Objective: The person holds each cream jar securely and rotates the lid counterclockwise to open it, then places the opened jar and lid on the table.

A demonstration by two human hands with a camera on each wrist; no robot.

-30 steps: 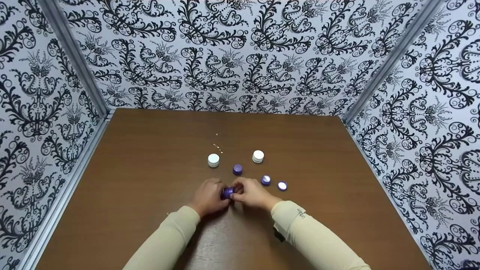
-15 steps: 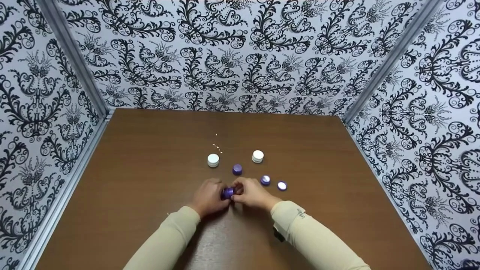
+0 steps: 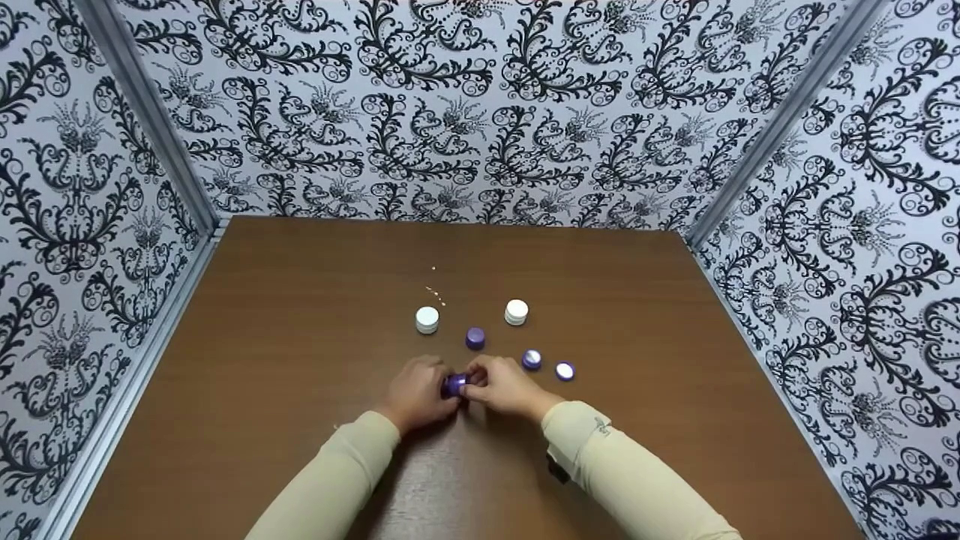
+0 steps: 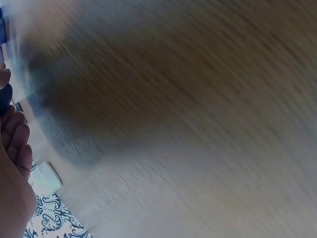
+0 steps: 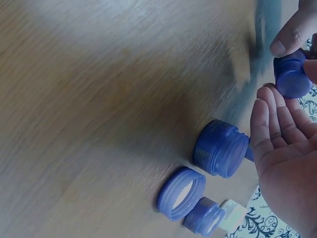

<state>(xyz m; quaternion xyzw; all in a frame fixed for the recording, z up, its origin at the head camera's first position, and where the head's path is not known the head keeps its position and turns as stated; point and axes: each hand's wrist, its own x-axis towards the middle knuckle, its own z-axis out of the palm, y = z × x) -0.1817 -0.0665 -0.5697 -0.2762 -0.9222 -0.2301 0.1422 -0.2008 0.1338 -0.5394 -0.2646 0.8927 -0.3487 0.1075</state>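
Low over the front middle of the table, both hands hold one small purple jar (image 3: 455, 385). My left hand (image 3: 420, 394) grips its left end, and my right hand (image 3: 506, 386) pinches the other end from the right. In the right wrist view the jar (image 5: 293, 77) lies tilted, a left thumb (image 5: 290, 39) pressed on its top and the right hand's fingers (image 5: 270, 111) below it. The left wrist view shows curled fingers (image 4: 17, 134) beside a dark round edge (image 4: 5, 98); the rest of the jar is cut off there.
Beyond the hands stands a purple jar (image 3: 475, 338), between and in front of two white-topped jars (image 3: 427, 320) (image 3: 516, 312). Right of the right hand are another purple jar (image 3: 532, 360) and an upturned purple lid (image 3: 565, 371). White crumbs (image 3: 435, 294) dot the table; patterned walls (image 3: 450, 112) surround it.
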